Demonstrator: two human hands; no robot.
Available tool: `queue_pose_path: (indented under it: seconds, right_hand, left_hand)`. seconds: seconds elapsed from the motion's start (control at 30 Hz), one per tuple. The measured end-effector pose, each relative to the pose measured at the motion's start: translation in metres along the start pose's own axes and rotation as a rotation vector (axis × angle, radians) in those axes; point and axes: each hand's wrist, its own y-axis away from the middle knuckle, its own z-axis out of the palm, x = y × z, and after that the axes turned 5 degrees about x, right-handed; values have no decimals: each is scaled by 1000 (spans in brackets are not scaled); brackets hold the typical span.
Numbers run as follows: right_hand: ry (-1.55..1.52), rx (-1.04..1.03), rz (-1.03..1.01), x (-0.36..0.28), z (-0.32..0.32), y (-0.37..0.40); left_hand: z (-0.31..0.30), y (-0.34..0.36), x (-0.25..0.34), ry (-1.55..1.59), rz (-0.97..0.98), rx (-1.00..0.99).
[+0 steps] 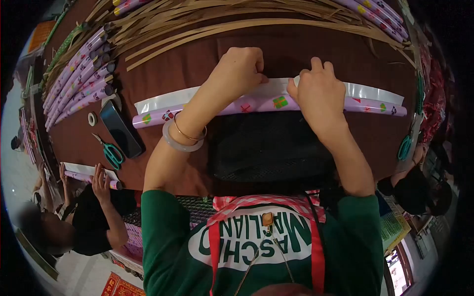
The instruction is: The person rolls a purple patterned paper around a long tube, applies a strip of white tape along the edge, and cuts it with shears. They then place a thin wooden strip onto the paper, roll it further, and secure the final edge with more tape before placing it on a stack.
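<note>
A brown table (197, 64) is stretching across the view, and a long pink patterned roll (266, 104) is lying on it from left to right, just near of a white sheet (368, 91) whose edge is showing along the roll's far side. The left hand (238, 74) is curling shut over the middle of the roll, its fingertips pinching down where roll and white sheet are meeting; a pale bangle (180, 143) and a thin gold bracelet are sitting on that wrist. The right hand (318, 91) is clamping on the same roll just to the right, fingers bent over its far edge, so the two hands are working close together with a small gap between them. A black mesh pad (269, 145) is lying near of the roll, under the forearms. To the left, a dark phone (122, 129), green scissors (112, 154) and a small tape ring (92, 118) are resting on the table, and a stack of finished pink rolls (79, 79) is lying beyond them. Bamboo strips (222, 22) are fanning along the far side. At the near left, a co-worker's hand (101, 180) is resting on another roll, and a second pair of scissors (405, 147) is lying at the right edge.
</note>
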Motion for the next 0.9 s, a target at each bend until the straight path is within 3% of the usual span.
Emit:
queue_pose_path:
  seconds: [0.17, 0.37, 0.43, 0.47, 0.53, 0.83, 0.9]
  right_hand:
    - [-5, -3, -2, -1, 0, 0]
    - [-50, 9, 11, 0, 0, 1]
    - [-53, 11, 18, 0, 3, 1]
    - [-30, 0, 18, 1, 5, 1]
    - [-6, -14, 26, 1, 5, 1]
    - [-68, -50, -4, 12, -9, 0]
    - [-120, -120, -21, 22, -16, 0]
  left_hand:
    - [5, -11, 1, -65, 161, 32]
    - [3, -22, 5, -68, 263, -177]
    - [3, -17, 3, -119, 488, -119]
    - [2, -16, 0, -119, 493, -126]
    - [-3, -14, -7, -245, 794, -74]
    - [-15, -14, -7, -633, 1082, -193]
    - [-14, -15, -7, -644, 1069, -232]
